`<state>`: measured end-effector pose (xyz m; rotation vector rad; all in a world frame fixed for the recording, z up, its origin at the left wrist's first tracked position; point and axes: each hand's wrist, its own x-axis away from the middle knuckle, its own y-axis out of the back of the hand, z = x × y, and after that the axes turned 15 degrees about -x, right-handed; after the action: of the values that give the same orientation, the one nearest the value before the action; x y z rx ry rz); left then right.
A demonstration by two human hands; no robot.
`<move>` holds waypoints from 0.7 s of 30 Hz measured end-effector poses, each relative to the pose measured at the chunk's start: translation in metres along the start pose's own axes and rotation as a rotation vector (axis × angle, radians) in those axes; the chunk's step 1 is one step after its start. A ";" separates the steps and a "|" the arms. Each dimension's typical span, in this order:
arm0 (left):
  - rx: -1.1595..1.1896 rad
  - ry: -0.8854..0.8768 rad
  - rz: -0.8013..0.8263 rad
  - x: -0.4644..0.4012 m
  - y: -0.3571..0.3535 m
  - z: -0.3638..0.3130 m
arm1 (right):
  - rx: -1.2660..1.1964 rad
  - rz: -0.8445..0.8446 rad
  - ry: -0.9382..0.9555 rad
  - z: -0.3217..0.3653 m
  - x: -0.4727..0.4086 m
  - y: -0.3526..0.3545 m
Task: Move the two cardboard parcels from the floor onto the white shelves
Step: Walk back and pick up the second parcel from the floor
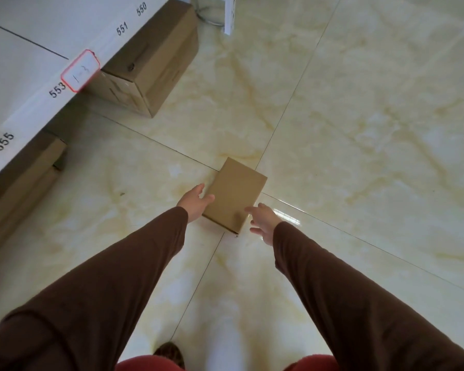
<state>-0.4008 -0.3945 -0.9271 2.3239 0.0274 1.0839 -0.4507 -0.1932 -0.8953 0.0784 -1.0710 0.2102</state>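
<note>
Cardboard lay between the spread fingers: the left hand (196,200) pressed its thumb and fingertips against the near left edge of the small parcel (235,195), while the right hand (263,219) hovered open just beside the near right corner, gripping nothing. Flanking it so looked meant for a two-sided lift. Beyond the fingertips, up to their left, the white shelves (32,108) stood over larger boxes (150,65) on the tiled floor (359,129).

parcel (235,195) on floor (359,129), shelf (24,62) left
</note>
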 end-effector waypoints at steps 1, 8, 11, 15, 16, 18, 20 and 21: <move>-0.004 0.004 0.023 -0.009 -0.003 0.004 | 0.002 0.003 -0.007 -0.002 -0.007 0.000; 0.085 -0.013 0.019 -0.009 -0.014 -0.004 | -0.031 0.078 0.008 0.002 -0.008 0.007; 0.117 -0.051 -0.030 0.019 -0.005 -0.026 | -0.054 0.076 0.113 0.017 0.019 0.013; 0.185 -0.135 -0.090 0.080 0.021 -0.078 | -0.134 0.040 0.288 0.051 0.084 0.023; 0.200 -0.155 -0.111 0.098 0.030 -0.095 | -0.155 0.033 0.321 0.062 0.107 0.026; 0.232 -0.195 -0.147 0.140 0.051 -0.134 | -0.187 0.029 0.391 0.089 0.157 0.032; 0.262 -0.238 -0.177 0.184 0.076 -0.175 | -0.212 0.031 0.461 0.120 0.211 0.038; 0.271 -0.256 -0.188 0.207 0.090 -0.197 | -0.219 0.030 0.498 0.136 0.241 0.043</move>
<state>-0.4210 -0.3224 -0.6373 2.6231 0.3062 0.7209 -0.4661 -0.1423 -0.6204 -0.1800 -0.5937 0.1283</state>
